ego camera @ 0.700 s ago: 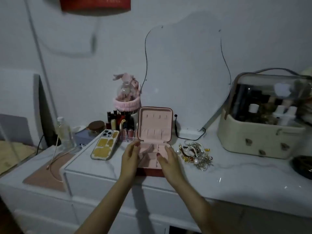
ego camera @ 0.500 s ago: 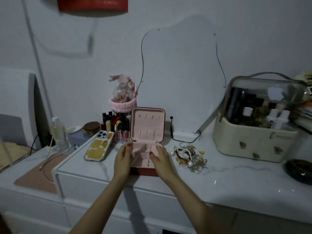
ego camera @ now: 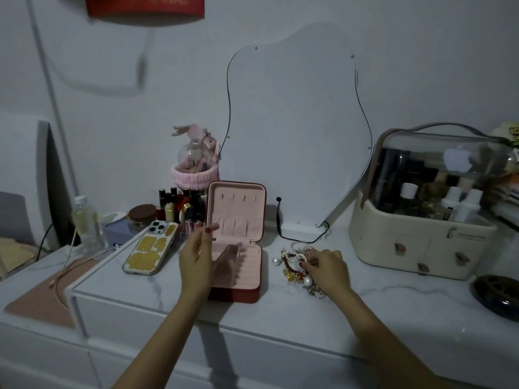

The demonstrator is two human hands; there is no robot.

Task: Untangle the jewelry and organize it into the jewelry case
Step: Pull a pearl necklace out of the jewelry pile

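Dresser top [ego camera: 365, 310] spread widest, white and marble-veined, with wavy mirror [ego camera: 295, 130] leaning at the wall, cream makeup box [ego camera: 421, 248] far right, phone [ego camera: 150, 248] face down at left. Jewelry case [ego camera: 238, 248] open at centre, lid upright, pink tray bare; tangled jewelry [ego camera: 295, 262] heaped on the marble just right of it, outside the case. Left hand [ego camera: 196, 259] raised over the case's left edge, fingers relaxed, holding nothing; right hand [ego camera: 327, 269] down on the heap, fingertips pinching into the strands.
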